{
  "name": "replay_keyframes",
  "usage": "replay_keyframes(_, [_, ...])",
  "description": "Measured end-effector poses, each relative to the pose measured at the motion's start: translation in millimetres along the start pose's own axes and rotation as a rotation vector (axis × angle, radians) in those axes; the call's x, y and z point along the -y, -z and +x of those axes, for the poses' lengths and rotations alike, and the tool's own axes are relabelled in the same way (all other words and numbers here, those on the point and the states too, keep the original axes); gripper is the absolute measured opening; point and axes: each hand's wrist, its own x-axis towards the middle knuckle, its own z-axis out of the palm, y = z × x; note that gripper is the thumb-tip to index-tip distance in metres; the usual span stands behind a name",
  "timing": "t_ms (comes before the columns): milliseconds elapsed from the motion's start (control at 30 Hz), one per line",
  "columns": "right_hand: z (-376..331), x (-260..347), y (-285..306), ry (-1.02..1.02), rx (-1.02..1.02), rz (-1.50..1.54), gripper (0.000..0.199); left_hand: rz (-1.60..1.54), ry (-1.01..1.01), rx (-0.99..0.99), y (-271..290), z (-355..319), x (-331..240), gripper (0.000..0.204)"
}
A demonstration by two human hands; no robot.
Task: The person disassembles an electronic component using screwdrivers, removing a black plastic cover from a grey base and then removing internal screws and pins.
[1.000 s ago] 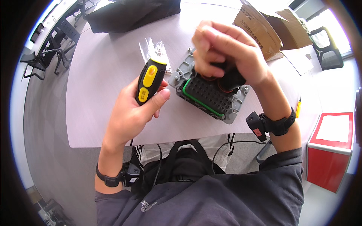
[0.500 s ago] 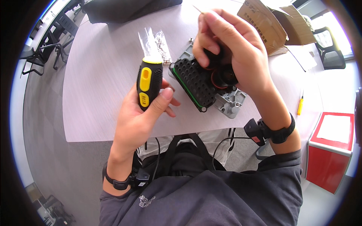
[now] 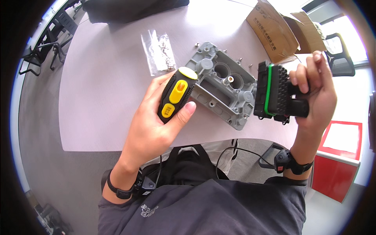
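Observation:
My left hand is closed around a black-and-yellow screwdriver; its handle end faces up and no shaft shows. Off to the right, my right hand grips a black module by its two stubby cylinders. The module has a pitted face and a green seal around its edge, and it is held tilted up off the table. Between my hands a grey cast housing lies on the table, its ribbed inside with two round openings facing up. The screwdriver overlaps the housing's left edge in the view.
A clear plastic bag of screws lies left of the housing. A few loose screws are scattered behind it. An opened cardboard box stands at the back right, a dark bag at the back left. A red-and-white stand is beyond the table's right edge.
My right hand has lifted the black module off the housing and carried it right, uncovering the housing's inside. My left hand has shifted right with the screwdriver, which now tilts more.

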Motion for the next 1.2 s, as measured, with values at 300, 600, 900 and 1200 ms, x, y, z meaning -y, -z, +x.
replay_keyframes(300, [-8.9,-24.9,-9.2,-0.074,-0.086,0.064,0.023,-0.004,-0.061,-0.046,-1.8,-6.5,9.8,0.028])
replay_keyframes(600, [-10.8,-31.4,-6.1,-0.013,-0.116,-0.029,0.024,0.065,-0.098,-0.032,1.7,-8.7,8.2,0.032])
replay_keyframes(900, [-18.6,-35.1,11.7,0.03,-0.084,0.078,0.025,0.017,-0.086,-0.037,6.9,-5.4,4.8,0.035])
replay_keyframes(1200, [-1.3,-21.2,11.0,0.033,-0.042,0.281,0.019,-0.023,-0.076,-0.054,3.3,-6.5,4.6,0.032])
